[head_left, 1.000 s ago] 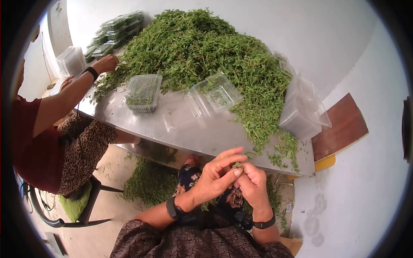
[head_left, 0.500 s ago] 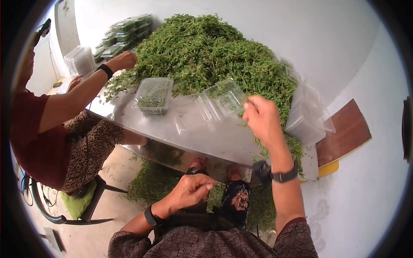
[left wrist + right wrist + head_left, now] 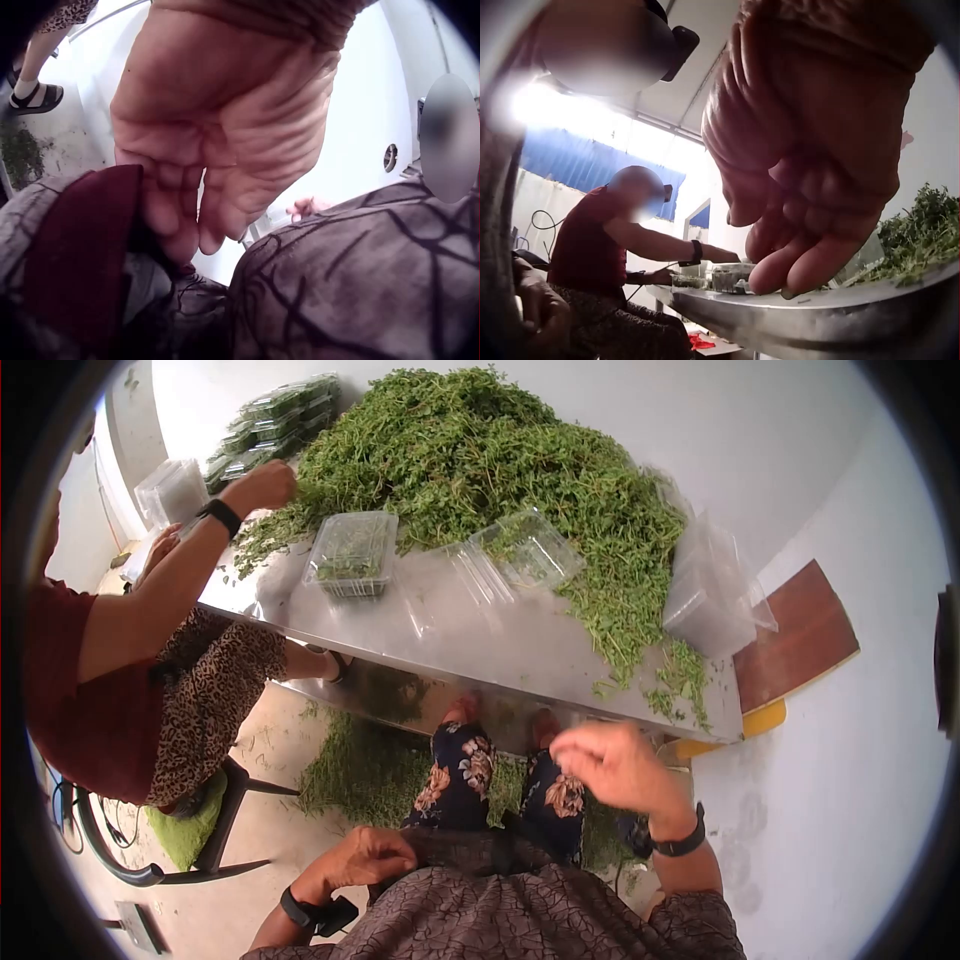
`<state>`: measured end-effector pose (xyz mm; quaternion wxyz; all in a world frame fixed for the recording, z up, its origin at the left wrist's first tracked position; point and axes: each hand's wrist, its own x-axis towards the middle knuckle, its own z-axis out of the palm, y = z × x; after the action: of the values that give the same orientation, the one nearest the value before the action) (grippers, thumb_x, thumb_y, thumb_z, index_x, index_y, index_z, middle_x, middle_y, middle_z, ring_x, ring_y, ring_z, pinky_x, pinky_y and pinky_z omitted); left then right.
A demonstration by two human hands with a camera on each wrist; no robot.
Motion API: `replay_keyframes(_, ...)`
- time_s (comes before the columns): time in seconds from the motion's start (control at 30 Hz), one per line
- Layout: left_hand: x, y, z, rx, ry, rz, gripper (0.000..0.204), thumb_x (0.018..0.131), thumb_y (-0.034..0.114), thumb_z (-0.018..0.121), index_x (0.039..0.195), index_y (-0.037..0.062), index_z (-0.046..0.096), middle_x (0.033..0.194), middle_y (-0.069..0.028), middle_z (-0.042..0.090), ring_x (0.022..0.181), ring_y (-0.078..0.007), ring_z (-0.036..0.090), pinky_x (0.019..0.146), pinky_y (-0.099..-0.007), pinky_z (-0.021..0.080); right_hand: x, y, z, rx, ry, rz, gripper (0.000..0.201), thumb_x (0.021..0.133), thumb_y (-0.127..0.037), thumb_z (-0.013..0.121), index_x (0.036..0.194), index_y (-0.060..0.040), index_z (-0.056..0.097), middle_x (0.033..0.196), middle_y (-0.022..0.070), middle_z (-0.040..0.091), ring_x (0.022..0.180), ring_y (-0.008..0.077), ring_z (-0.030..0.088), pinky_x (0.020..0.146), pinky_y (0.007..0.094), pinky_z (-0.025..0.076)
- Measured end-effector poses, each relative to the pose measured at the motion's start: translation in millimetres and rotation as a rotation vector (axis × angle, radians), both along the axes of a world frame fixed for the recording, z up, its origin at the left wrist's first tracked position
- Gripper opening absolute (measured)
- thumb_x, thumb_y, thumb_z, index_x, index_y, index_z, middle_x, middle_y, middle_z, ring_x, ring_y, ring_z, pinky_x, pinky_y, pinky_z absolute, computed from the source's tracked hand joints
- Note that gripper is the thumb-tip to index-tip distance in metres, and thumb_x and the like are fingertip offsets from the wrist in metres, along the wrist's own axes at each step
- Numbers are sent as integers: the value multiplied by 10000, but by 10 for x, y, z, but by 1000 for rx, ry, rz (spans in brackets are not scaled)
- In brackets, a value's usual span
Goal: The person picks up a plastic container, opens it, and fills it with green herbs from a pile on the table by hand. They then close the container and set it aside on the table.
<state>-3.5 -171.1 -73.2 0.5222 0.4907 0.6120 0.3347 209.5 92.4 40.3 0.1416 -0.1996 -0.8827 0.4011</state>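
Two bare hands. The right hand (image 3: 615,765), lower right, hangs with fingers loosely bent, nothing visible in it; the left hand (image 3: 368,855), lower left of centre, is likewise relaxed, nothing seen in it. Above them sit one open clear box (image 3: 548,560) near centre and one lidded box (image 3: 355,576) left of it. One big heap of greens (image 3: 480,455), leafy and tangled, fills the upper middle.
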Motion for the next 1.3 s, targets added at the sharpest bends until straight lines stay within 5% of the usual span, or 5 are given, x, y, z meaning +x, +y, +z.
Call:
replay_keyframes(0.2, 94, -344, 18, -231, 34, -12, 144, 808, 82, 638, 925, 40, 709, 816, -62, 700, 700, -108, 624, 656, -269, 502, 908, -444, -783, -331, -457, -5, 130, 818, -104, 628, 906, -28, 687, 743, 128, 671, 648, 206, 655, 637, 311, 505)
replay_keyframes(0.43, 168, -394, -18, -224, -141, -87, 272, 791, 117, 707, 1039, 11, 668, 929, -49, 699, 817, -105, 605, 738, -297, 490, 1334, -735, -1215, -640, -374, -40, 174, 861, -77, 591, 999, -8, 671, 860, 97, 700, 783, 157, 653, 723, 286, 499)
replay_keyframes(0.7, 147, -700, -43, -286, 1, -124, 410, 706, 134, 780, 1081, 41, 646, 996, -105, 686, 903, -155, 625, 813, -319, 487, 1411, -833, -1226, -594, -444, 39, 211, 844, -51, 593, 1047, -10, 633, 908, 89, 692, 827, 178, 647, 752, 299, 492)
replay_keyframes(0.83, 117, -965, -342, -329, -136, -41, 450, 708, 150, 787, 1101, 6, 622, 1023, -106, 684, 924, -157, 618, 809, -315, 487, 1426, -801, -1176, -522, -377, 108, 227, 820, -25, 605, 1046, -7, 622, 915, 109, 682, 823, 200, 644, 757, 309, 489)
replay_keyframes(1.3, 120, -1044, -24, -455, -387, 8, 541, 693, 144, 804, 1144, -55, 580, 1131, -114, 646, 994, -201, 610, 834, -317, 490, 1494, -858, -1237, -570, -251, 145, 274, 816, 14, 605, 1088, -13, 621, 1035, 108, 643, 923, 234, 631, 807, 311, 493)
